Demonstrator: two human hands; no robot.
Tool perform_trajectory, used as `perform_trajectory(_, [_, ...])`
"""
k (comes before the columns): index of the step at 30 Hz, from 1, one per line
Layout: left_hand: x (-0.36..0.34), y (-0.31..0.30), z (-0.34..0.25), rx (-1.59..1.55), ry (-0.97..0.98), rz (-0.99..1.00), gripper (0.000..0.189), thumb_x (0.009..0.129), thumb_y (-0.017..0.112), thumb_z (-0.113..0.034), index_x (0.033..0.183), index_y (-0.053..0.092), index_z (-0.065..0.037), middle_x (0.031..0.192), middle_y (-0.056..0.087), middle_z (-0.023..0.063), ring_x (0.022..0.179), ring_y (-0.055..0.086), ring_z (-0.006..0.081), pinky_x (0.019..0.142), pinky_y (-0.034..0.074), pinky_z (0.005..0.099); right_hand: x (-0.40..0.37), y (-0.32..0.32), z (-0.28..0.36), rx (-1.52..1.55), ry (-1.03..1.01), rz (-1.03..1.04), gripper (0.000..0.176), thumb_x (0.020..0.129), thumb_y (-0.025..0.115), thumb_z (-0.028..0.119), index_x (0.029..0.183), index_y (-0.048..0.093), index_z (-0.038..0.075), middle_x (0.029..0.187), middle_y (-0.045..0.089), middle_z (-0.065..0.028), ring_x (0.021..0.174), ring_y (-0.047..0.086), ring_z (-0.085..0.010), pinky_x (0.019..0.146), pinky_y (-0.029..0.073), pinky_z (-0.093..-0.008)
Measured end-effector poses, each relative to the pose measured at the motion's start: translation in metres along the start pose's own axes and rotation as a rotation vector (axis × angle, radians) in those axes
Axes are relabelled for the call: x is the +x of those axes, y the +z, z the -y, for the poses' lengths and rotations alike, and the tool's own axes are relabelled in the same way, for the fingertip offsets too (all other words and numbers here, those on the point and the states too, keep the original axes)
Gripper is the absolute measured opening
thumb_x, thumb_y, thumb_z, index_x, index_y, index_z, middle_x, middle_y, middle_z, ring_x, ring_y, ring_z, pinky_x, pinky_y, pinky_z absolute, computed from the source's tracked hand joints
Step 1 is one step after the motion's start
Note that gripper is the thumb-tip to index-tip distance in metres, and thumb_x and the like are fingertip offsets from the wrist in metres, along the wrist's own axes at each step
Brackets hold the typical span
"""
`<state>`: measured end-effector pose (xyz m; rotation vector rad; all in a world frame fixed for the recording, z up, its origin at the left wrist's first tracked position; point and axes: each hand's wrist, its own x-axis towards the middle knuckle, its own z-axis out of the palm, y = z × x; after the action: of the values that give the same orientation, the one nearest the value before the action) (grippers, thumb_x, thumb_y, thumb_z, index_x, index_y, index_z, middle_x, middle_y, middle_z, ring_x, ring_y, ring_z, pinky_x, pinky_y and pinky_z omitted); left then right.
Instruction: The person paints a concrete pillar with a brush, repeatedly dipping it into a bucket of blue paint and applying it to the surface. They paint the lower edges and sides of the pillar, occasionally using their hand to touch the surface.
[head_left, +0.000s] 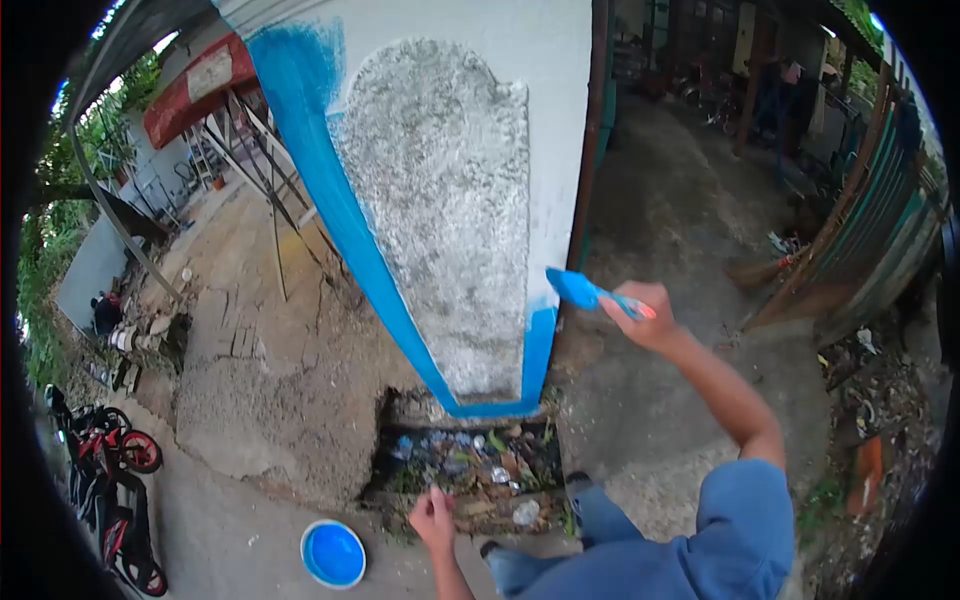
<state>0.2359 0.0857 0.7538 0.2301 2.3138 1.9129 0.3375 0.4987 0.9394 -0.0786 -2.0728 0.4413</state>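
My right hand [643,316] grips a paintbrush [577,289] by its handle, its head coated in blue paint. The bristles are right at the edge of the white wall [556,150], just above where a blue band [540,350] ends. More blue runs down the left edge and along the bottom, around a rough grey textured panel [440,200]. My left hand [433,519] hangs low over the drain, fingers curled together, with nothing showing in them. Left of it on the ground stands a round white-rimmed tub of blue paint [333,554].
An open drain [470,462] with litter lies at the wall's foot, right before my feet. A red and black motorcycle [115,490] stands at the left. Behind are a metal frame [262,160] and, at right, corrugated sheeting [880,230].
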Motion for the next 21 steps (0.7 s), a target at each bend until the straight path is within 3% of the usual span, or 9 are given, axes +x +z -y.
perform_trajectory(3, [0.022, -0.005, -0.041, -0.05, 0.077, 0.087, 0.031, 0.092, 0.056, -0.018, 0.07, 0.057, 0.004, 0.064, 0.059, 0.0058, 0.059, 0.055, 0.0102, 0.055, 0.044, 0.0245, 0.037, -0.018, 0.003, -0.136, -0.258, 0.249, 0.025, 0.074, 0.073, 0.015, 0.063, 0.053, 0.006, 0.058, 0.053, -0.008, 0.048, 0.053, -0.0256, 0.043, 0.041, -0.0349])
perform_trajectory(4, [0.026, -0.006, -0.047, -0.052, 0.067, 0.075, 0.03, 0.093, 0.056, -0.019, 0.073, 0.059, 0.004, 0.065, 0.06, 0.0054, 0.059, 0.056, 0.01, 0.056, 0.045, 0.0234, 0.046, -0.021, 0.005, -0.131, -0.241, 0.257, 0.025, 0.074, 0.073, 0.015, 0.063, 0.053, 0.006, 0.058, 0.053, -0.008, 0.048, 0.053, -0.0256, 0.043, 0.041, -0.0349])
perform_trajectory(6, [0.03, -0.008, -0.058, -0.07, 0.067, 0.066, 0.03, 0.093, 0.056, -0.02, 0.074, 0.059, 0.004, 0.065, 0.06, 0.0053, 0.059, 0.056, 0.0096, 0.056, 0.045, 0.023, 0.066, -0.025, 0.007, -0.265, -0.382, 0.439, 0.03, 0.076, 0.071, 0.021, 0.063, 0.049, 0.007, 0.057, 0.049, -0.0074, 0.05, 0.054, -0.0247, 0.044, 0.042, -0.0357])
perform_trajectory(10, [0.022, -0.013, -0.061, -0.079, 0.06, 0.034, 0.03, 0.093, 0.056, -0.021, 0.076, 0.061, 0.004, 0.066, 0.062, 0.0052, 0.059, 0.056, 0.0087, 0.057, 0.046, 0.0223, 0.091, -0.022, -0.01, -0.471, -0.591, 0.555, 0.031, 0.084, 0.061, 0.03, 0.066, 0.049, 0.008, 0.06, 0.05, -0.0066, 0.053, 0.056, -0.0233, 0.045, 0.045, -0.0346])
perform_trajectory(17, [0.003, -0.03, -0.025, -0.055, -0.079, 0.085, 0.032, 0.093, 0.057, -0.023, 0.076, 0.062, 0.004, 0.067, 0.063, 0.0067, 0.06, 0.059, 0.0108, 0.059, 0.047, 0.0237, 0.17, -0.061, 0.022, -0.644, -0.782, 0.51, 0.03, 0.085, 0.059, 0.031, 0.068, 0.05, 0.008, 0.063, 0.052, -0.0061, 0.056, 0.056, -0.0211, 0.046, 0.045, -0.0327])
perform_trajectory(19, [0.001, -0.035, -0.026, -0.05, -0.095, 0.088, 0.033, 0.092, 0.056, -0.023, 0.076, 0.062, 0.005, 0.066, 0.062, 0.0067, 0.06, 0.059, 0.0112, 0.058, 0.047, 0.0242, 0.191, -0.075, 0.038, -0.696, -0.863, 0.37, 0.029, 0.079, 0.069, 0.024, 0.066, 0.048, 0.008, 0.06, 0.047, -0.0043, 0.052, 0.052, -0.0185, 0.042, 0.042, -0.0302])
perform_trajectory(21, [0.003, -0.038, -0.025, -0.092, -0.11, 0.077, 0.034, 0.093, 0.056, -0.023, 0.076, 0.062, 0.005, 0.066, 0.062, 0.0066, 0.06, 0.059, 0.0114, 0.058, 0.047, 0.0246, 0.208, -0.089, 0.052, -0.721, -0.908, 0.275, 0.029, 0.077, 0.071, 0.021, 0.066, 0.047, 0.007, 0.059, 0.044, -0.0041, 0.051, 0.05, -0.0178, 0.042, 0.041, -0.0293])
